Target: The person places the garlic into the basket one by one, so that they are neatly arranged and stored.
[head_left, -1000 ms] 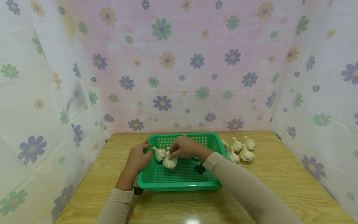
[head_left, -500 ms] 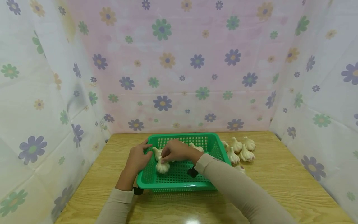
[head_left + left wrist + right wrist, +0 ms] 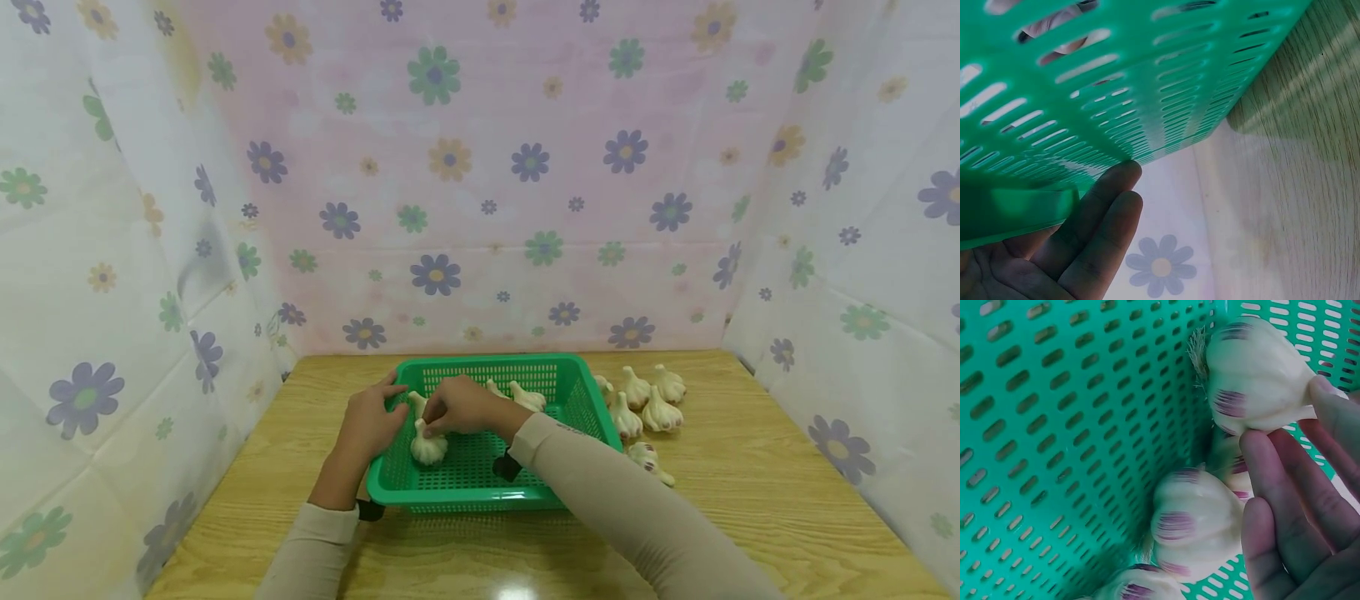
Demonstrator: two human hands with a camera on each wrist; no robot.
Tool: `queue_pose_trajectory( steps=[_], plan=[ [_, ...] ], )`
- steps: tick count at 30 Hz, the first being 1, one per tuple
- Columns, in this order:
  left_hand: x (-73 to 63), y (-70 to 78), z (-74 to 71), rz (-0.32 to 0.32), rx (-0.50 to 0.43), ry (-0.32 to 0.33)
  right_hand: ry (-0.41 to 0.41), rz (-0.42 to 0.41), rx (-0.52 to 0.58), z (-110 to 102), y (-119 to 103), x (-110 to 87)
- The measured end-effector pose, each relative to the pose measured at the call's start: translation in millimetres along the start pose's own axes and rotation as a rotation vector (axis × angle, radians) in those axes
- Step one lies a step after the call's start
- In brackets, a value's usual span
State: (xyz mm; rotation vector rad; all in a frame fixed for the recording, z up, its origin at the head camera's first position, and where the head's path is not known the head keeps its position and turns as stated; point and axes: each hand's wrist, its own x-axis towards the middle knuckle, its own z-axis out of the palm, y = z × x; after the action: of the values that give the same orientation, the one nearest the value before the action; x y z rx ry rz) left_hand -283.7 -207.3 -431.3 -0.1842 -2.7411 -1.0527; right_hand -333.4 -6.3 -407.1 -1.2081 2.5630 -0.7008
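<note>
My right hand (image 3: 461, 404) pinches a white garlic bulb (image 3: 429, 447) by its neck, low over the left part of a green perforated basket (image 3: 480, 498). The right wrist view shows that garlic bulb (image 3: 1260, 375) upright-rooted toward the basket wall, thumb and fingertips at its stem. Other purple-streaked bulbs (image 3: 1194, 525) lie below it. My left hand (image 3: 371, 421) holds the basket's left rim, thumb over the edge. In the left wrist view two fingers (image 3: 1110, 231) of it lie along the outer wall under the rim. Behind my right hand sit more garlic bulbs (image 3: 528, 397).
Several garlic bulbs (image 3: 660, 412) are grouped on the wooden table (image 3: 750, 500), right of the basket. One bulb (image 3: 647, 458) lies on its side close to the basket's right wall. Flower-patterned cloth (image 3: 480, 208) encloses the table at the back and both sides.
My right hand has carried the garlic bulb left and slightly toward me inside the basket. Bulbs behind it and the one lying right of the basket have come into sight. The left hand stays put.
</note>
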Motion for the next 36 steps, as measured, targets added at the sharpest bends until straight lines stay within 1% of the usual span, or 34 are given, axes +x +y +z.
queue_pose_trajectory(
  steps=[5, 12, 19, 28, 32, 36],
  plan=[
    [0.6, -2.7, 1.6, 0.003, 0.015, 0.005, -0.011, -0.006, -0.010, 2.2, 2.8, 1.4],
    [-0.4, -2.0, 1.0, -0.005, 0.004, 0.009, -0.030, -0.007, 0.005, 1.5, 2.9, 1.6],
    [-0.6, -2.3, 0.3, -0.006, 0.003, 0.002, -0.031, -0.015, 0.012, 1.2, 3.5, 1.1],
    [-0.3, -1.7, -0.1, -0.004, 0.009, 0.000, -0.019, 0.006, -0.017, 0.2, 2.9, 0.7],
    [-0.3, -1.6, -0.4, -0.011, 0.010, -0.009, -0.010, 0.020, -0.021, -5.1, -0.1, -0.6],
    [0.4, -1.6, -0.2, -0.015, 0.008, -0.021, 0.019, 0.019, -0.005, -17.1, -4.6, -3.5]
  ],
)
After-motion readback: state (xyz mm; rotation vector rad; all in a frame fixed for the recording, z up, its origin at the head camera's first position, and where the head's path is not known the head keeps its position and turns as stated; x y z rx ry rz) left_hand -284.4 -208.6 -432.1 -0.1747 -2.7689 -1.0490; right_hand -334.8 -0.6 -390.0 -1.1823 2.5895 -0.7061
